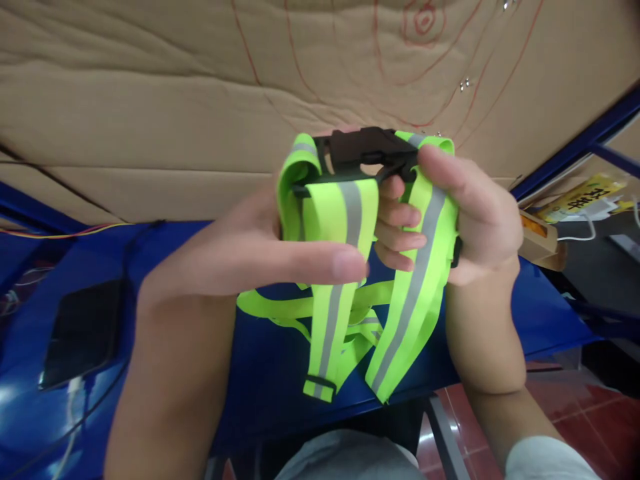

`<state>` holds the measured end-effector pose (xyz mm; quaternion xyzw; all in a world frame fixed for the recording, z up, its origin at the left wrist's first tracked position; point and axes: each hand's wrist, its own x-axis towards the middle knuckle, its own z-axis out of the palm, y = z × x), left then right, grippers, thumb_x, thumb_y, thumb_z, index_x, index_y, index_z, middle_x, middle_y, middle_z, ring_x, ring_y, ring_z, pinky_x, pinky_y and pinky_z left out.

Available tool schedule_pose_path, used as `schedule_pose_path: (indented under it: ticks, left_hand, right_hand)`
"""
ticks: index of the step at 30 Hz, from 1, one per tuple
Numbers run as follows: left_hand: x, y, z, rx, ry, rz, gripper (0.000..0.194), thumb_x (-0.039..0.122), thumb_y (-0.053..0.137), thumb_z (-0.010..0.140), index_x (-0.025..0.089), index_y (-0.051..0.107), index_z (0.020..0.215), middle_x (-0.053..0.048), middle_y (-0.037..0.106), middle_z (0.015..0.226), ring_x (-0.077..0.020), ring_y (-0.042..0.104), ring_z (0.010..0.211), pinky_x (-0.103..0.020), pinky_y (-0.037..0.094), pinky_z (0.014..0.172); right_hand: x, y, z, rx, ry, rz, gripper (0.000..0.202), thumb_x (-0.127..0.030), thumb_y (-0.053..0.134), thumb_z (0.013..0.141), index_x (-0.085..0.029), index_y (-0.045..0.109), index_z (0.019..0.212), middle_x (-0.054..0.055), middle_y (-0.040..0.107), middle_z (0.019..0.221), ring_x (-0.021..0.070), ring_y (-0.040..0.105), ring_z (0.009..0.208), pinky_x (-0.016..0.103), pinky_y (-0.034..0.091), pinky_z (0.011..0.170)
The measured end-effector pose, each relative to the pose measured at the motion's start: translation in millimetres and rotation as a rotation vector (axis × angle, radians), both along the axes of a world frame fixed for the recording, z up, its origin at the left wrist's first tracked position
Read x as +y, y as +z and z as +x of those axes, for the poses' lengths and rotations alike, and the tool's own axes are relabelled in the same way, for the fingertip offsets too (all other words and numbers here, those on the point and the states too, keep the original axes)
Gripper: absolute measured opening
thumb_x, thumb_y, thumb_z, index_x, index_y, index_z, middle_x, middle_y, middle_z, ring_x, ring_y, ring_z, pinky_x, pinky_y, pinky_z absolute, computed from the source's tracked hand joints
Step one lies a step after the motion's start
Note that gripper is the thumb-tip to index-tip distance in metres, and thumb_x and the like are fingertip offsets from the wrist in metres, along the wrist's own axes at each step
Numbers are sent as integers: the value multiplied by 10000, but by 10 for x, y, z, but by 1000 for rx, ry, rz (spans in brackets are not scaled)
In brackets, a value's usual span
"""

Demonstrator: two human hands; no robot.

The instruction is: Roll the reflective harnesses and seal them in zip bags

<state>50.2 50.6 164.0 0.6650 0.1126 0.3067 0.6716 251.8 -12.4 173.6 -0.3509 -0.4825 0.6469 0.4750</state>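
Observation:
A neon yellow-green reflective strap (pixel 417 293) with a grey stripe hangs between my hands in the middle of the head view. Its black side-release buckle (pixel 363 147) is at the top, and both halves appear joined. My left hand (pixel 280 257) is closed around the left part of the strap, thumb lying across it below the buckle. The fingers of my right hand (pixel 470 207) wrap the right part, with the thumb against the buckle's right end. A black slider shows near the left lower fold. More of the strap droops in loops over the blue table (pixel 270 373).
A black phone (pixel 85 327) with a white cable plugged in lies on the table at left. Behind stands a brown cardboard panel (pixel 150 120) with red curved lines. A small cardboard box (pixel 540 240) and a yellow packet (pixel 580 199) are at right.

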Motion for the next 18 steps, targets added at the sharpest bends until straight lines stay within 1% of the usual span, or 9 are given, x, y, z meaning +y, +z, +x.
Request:
schedule_pose_path:
  ticks: [2, 4, 5, 8, 10, 12, 15, 17, 18]
  left_hand:
    - [-13, -35, 69, 62, -128, 164, 431, 217, 828, 840, 290, 719, 1251, -46, 712, 1351, -304, 698, 1241, -493, 613, 1050]
    - [-26, -76, 130, 90, -76, 307, 363, 171, 731, 912, 273, 722, 1260, -20, 689, 1397, -261, 654, 1314, -450, 532, 1163]
    - [-33, -94, 150, 97, -18, 322, 341, 186, 707, 931, 261, 727, 1263, -24, 698, 1382, -256, 662, 1302, -437, 521, 1172]
    - [-47, -131, 165, 80, 116, 187, 370, 261, 640, 992, 291, 687, 1358, -17, 742, 1283, -233, 737, 1158, -408, 586, 1079]
    - [-46, -145, 161, 62, 167, 130, 384, 249, 645, 991, 322, 686, 1366, 11, 751, 1252, -214, 729, 1178, -376, 588, 1070]
    - [-30, -158, 166, 47, 206, 138, 381, 212, 674, 965, 327, 711, 1327, 28, 760, 1220, -216, 697, 1245, -378, 563, 1110]
    - [34, -193, 188, 34, 170, 169, 450, 225, 787, 883, 317, 713, 1317, 15, 772, 1189, -270, 668, 1296, -427, 557, 1126]
    - [86, -235, 210, 38, 81, 136, 529, 264, 845, 835, 313, 696, 1340, -7, 774, 1194, -304, 669, 1293, -447, 584, 1090]
    - [105, -262, 226, 53, 32, 110, 554, 268, 866, 813, 310, 695, 1339, -16, 771, 1211, -313, 672, 1287, -449, 596, 1073]
  right_hand:
    - [28, -18, 15, -8, -113, 46, 373, -612, 598, 946, -242, 576, 905, -41, 421, 669, 108, 386, 543, 282, 438, 539]
    - [75, -64, 16, -13, -192, 92, 464, -717, 594, 902, -254, 574, 889, -35, 417, 643, 130, 401, 539, 301, 454, 541]
    - [97, -86, 9, -10, -198, 108, 494, -750, 597, 881, -258, 572, 873, -37, 399, 626, 132, 381, 520, 298, 439, 512]
    - [124, -125, -36, 15, -169, 157, 488, -728, 593, 906, -243, 597, 850, -41, 376, 613, 124, 350, 492, 274, 390, 455]
    - [111, -132, -75, 32, -186, 195, 499, -709, 528, 959, -229, 638, 877, -21, 444, 639, 139, 447, 539, 274, 434, 493]
    - [87, -132, -109, 17, -191, 213, 550, -724, 445, 990, -229, 681, 938, 6, 516, 681, 166, 538, 613, 284, 474, 535]
    - [71, -141, -127, -47, -161, 223, 585, -726, 375, 1011, -253, 716, 1062, 8, 529, 684, 168, 530, 576, 290, 475, 516]
    - [93, -171, -113, -122, -144, 246, 643, -742, 307, 1017, -251, 707, 1128, 3, 531, 679, 163, 516, 546, 294, 495, 514]
    - [114, -196, -101, -165, -148, 252, 701, -765, 250, 1012, -242, 694, 1154, 11, 557, 706, 168, 552, 575, 302, 528, 543]
